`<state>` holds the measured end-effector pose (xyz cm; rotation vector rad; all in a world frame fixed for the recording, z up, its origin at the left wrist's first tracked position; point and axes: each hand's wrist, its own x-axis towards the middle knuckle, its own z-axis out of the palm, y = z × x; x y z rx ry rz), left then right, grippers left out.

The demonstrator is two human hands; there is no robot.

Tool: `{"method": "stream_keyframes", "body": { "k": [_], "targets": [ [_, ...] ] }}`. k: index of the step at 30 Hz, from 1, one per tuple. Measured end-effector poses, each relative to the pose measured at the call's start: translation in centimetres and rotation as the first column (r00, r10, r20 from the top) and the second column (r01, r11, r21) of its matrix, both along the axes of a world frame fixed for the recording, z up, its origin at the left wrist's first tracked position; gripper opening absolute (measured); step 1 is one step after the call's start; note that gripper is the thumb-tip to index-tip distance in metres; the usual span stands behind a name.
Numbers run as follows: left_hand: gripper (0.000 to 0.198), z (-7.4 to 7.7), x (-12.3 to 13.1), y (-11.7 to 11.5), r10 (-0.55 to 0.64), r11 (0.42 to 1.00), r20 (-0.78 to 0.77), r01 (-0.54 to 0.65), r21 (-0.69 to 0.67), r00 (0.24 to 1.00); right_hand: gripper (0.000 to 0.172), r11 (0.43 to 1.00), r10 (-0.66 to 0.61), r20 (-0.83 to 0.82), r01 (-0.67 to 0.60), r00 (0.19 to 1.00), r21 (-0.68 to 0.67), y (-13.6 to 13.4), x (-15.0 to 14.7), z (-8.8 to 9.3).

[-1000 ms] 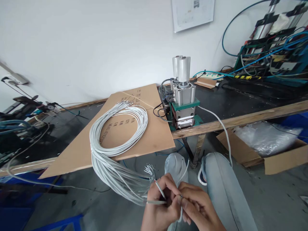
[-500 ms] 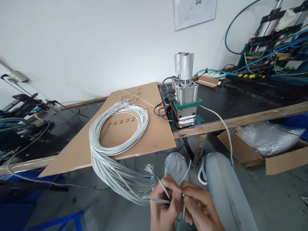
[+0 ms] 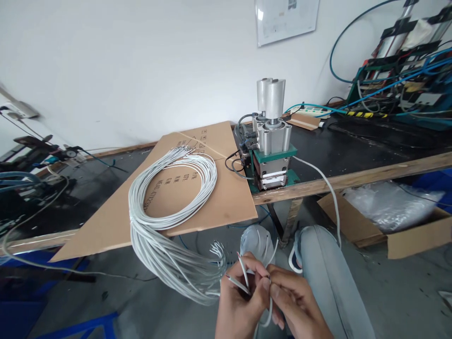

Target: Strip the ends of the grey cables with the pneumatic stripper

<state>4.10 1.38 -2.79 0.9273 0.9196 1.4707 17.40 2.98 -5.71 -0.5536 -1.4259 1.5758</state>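
My left hand (image 3: 237, 303) and my right hand (image 3: 295, 304) meet low in the picture, fingertips pinched together on the stripped ends of thin grey wires (image 3: 243, 278). Two wire ends stick up from my left fingers. A white wire (image 3: 269, 313) loops down below my right fingers. To the left, a thick bundle of grey wires (image 3: 165, 212) coils on a cardboard sheet (image 3: 226, 202) and hangs over the bench edge toward my hands, its loose ends (image 3: 217, 248) fanned out beside my left hand.
A small pneumatic press (image 3: 271, 141) with a green base stands at the edge of the black bench (image 3: 353, 146). Machines with blue hoses (image 3: 406, 70) fill the far right. An open cardboard box (image 3: 409, 235) with plastic film lies on the floor. My knee (image 3: 325, 273) is at right.
My hands have shifted slightly up and right. The wire ends in my left fingers have turned more upright and closer together.
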Motion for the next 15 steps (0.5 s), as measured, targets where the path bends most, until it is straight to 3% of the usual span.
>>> {"method": "stream_keyframes", "body": {
  "k": [3,5,8,10,12,15],
  "targets": [
    [0.033,-0.1,-1.0,0.6,-0.132,0.991,-0.102,0.135,0.024,0.986,0.043,0.999,-0.012,0.052,0.01,0.999,0.035,0.2,0.1,0.7],
    [0.026,0.7,-1.1,0.8,-0.113,0.994,-0.17,0.113,-0.015,0.979,0.042,0.986,-0.102,0.131,0.083,0.986,0.142,0.3,0.1,1.4],
    [0.017,2.4,-0.7,1.2,-0.08,0.991,-0.298,0.044,-0.126,0.951,0.036,0.902,-0.288,0.26,0.17,0.921,0.397,0.6,0.1,2.4],
    [0.018,3.2,-0.2,1.4,-0.083,0.988,-0.321,0.037,-0.148,0.943,0.031,0.865,-0.342,0.279,0.184,0.897,0.467,0.8,0.4,2.5],
    [0.021,3.2,0.3,1.7,-0.031,0.994,-0.269,0.001,-0.111,0.963,0.032,0.897,-0.324,0.232,0.22,0.917,0.384,1.5,0.8,2.1],
    [0.025,2.2,1.2,2.4,0.056,0.998,-0.232,-0.06,-0.011,0.971,0.033,0.952,-0.307,0.091,0.304,0.947,0.046,3.3,1.7,1.6]
  ]
}}
